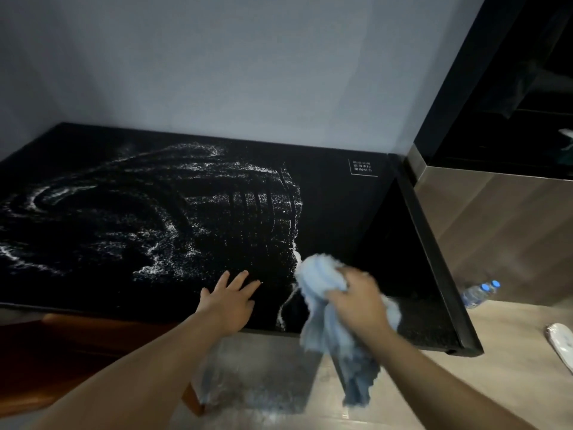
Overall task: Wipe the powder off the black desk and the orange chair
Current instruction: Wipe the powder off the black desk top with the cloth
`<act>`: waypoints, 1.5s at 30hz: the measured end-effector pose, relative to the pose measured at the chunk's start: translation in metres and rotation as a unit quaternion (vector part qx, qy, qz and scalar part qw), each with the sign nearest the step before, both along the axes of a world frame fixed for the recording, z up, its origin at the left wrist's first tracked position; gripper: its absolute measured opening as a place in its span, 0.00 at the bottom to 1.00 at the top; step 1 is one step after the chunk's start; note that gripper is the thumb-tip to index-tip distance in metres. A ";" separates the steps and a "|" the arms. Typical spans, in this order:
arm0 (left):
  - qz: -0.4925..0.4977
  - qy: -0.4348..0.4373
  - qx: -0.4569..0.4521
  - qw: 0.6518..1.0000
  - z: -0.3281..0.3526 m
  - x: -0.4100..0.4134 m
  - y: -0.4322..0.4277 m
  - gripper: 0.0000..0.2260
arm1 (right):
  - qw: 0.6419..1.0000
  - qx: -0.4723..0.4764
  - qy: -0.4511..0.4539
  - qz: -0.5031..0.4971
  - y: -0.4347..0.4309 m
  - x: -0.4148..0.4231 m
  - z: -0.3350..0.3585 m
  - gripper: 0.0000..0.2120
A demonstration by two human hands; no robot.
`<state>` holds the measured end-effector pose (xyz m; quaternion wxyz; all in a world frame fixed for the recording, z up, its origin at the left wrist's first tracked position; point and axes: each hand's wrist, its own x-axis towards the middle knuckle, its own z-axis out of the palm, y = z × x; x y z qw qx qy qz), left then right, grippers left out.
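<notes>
White powder [173,212] lies in swirls and streaks over the left and middle of the black desk [356,212]. My right hand [359,301] grips a bunched light blue cloth [322,274] at the desk's front edge, on the right side of the powder; the cloth's tail hangs down below the desk. Flat on the desk near the front edge rests my left hand [231,301], fingers spread, holding nothing. The orange chair [62,352] shows at lower left, mostly tucked under the desk. Powder dust [248,395] lies on the floor below the edge.
A grey wall stands behind the desk. To the right is a dark cabinet with a metallic panel [496,228]. Two water bottles [479,293] stand on the wooden floor by it, and a white slipper [561,346] lies at the far right.
</notes>
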<state>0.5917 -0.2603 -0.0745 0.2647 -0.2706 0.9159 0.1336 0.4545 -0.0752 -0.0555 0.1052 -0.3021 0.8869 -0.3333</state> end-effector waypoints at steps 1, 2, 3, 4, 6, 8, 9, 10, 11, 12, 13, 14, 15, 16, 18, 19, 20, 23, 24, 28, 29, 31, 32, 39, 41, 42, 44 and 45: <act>0.019 -0.003 -0.005 1.000 0.000 0.002 -0.005 0.24 | 0.998 0.029 0.035 -0.041 -0.002 -0.014 0.002 0.18; 0.035 -0.005 -0.015 0.999 0.000 0.004 -0.010 0.24 | 0.992 0.088 0.044 -0.079 -0.005 -0.027 0.003 0.21; 0.047 -0.006 -0.025 0.999 -0.001 0.005 -0.015 0.25 | 0.981 0.160 0.027 -0.107 -0.007 -0.037 0.001 0.24; 0.055 -0.005 -0.033 0.998 -0.002 0.007 -0.021 0.26 | 0.967 0.223 -0.002 -0.122 -0.009 -0.045 -0.003 0.25; 0.067 0.000 -0.041 0.997 -0.006 0.007 -0.029 0.27 | 0.947 0.282 -0.054 -0.142 -0.016 -0.053 -0.016 0.29; 0.082 0.004 -0.045 0.996 -0.010 0.004 -0.037 0.27 | 0.947 0.284 -0.053 -0.144 -0.028 -0.056 -0.028 0.33; 0.090 0.005 -0.039 0.995 -0.011 0.000 -0.039 0.27 | 0.948 0.284 -0.041 -0.138 -0.035 -0.059 -0.032 0.35; 0.098 0.004 -0.028 0.995 -0.013 -0.005 -0.040 0.26 | 0.949 0.287 -0.028 -0.128 -0.044 -0.061 -0.033 0.36; 0.106 0.002 -0.012 0.994 -0.014 -0.010 -0.040 0.26 | 0.950 0.290 -0.012 -0.114 -0.052 -0.065 -0.034 0.36; 0.115 0.000 0.007 0.993 -0.015 -0.015 -0.039 0.27 | 0.952 0.292 0.003 -0.096 -0.059 -0.069 -0.035 0.35; 0.124 -0.004 0.027 0.992 -0.015 -0.020 -0.040 0.27 | 0.953 0.294 0.016 -0.074 -0.067 -0.073 -0.036 0.34; 0.133 -0.007 0.048 0.990 -0.014 -0.024 -0.043 0.27 | 0.954 0.296 0.025 -0.052 -0.074 -0.077 -0.036 0.33; 0.137 -0.013 0.068 0.988 -0.012 -0.026 -0.046 0.28 | 0.953 0.300 0.033 -0.030 -0.079 -0.079 -0.036 0.32; 0.138 -0.019 0.083 0.987 -0.010 -0.027 -0.050 0.28 | 0.952 0.304 0.042 -0.009 -0.081 -0.080 -0.037 0.30; 0.129 -0.028 0.091 0.987 -0.008 -0.025 -0.052 0.29 | 0.949 0.308 0.063 0.029 -0.080 -0.077 -0.038 0.25; 0.121 -0.028 0.086 0.989 -0.008 -0.024 -0.052 0.31 | 0.948 0.305 0.072 0.048 -0.078 -0.073 -0.039 0.23; 0.113 -0.024 0.079 0.990 -0.009 -0.023 -0.051 0.32 | 0.949 0.298 0.081 0.067 -0.075 -0.067 -0.041 0.22; 0.107 -0.013 0.063 0.992 -0.009 -0.021 -0.051 0.33 | 0.950 0.276 0.096 0.110 -0.070 -0.048 -0.042 0.20; 0.109 -0.010 0.062 0.992 -0.010 -0.021 -0.051 0.33 | 0.949 0.274 0.098 0.121 -0.070 -0.042 -0.042 0.20; 0.125 0.001 0.053 0.991 -0.012 -0.023 -0.050 0.33 | 0.947 0.259 0.103 0.160 -0.062 -0.021 -0.042 0.21; 0.128 0.003 0.049 0.991 -0.012 -0.023 -0.050 0.33 | 0.948 0.252 0.100 0.165 -0.060 -0.016 -0.041 0.22; 0.132 0.008 0.041 0.990 -0.012 -0.024 -0.049 0.33 | 0.949 0.246 0.093 0.176 -0.057 -0.006 -0.039 0.22; 0.132 0.010 0.035 0.991 -0.011 -0.023 -0.048 0.32 | 0.948 0.246 0.091 0.181 -0.056 0.000 -0.038 0.22; 0.068 0.040 0.009 0.997 -0.016 0.001 -0.027 0.25 | 0.946 0.243 0.086 0.196 -0.040 0.036 -0.034 0.22; 0.053 0.037 0.009 0.998 -0.015 0.009 -0.023 0.27 | 0.947 0.240 0.087 0.197 -0.035 0.046 -0.034 0.21; 0.046 0.035 0.011 0.998 -0.014 0.013 -0.021 0.28 | 0.948 0.237 0.086 0.195 -0.033 0.051 -0.035 0.20; 0.031 0.032 0.017 0.999 -0.012 0.018 -0.017 0.29 | 0.952 0.230 0.083 0.186 -0.028 0.060 -0.036 0.20; 0.024 0.032 0.022 0.999 -0.011 0.021 -0.015 0.29 | 0.953 0.228 0.081 0.182 -0.026 0.065 -0.036 0.20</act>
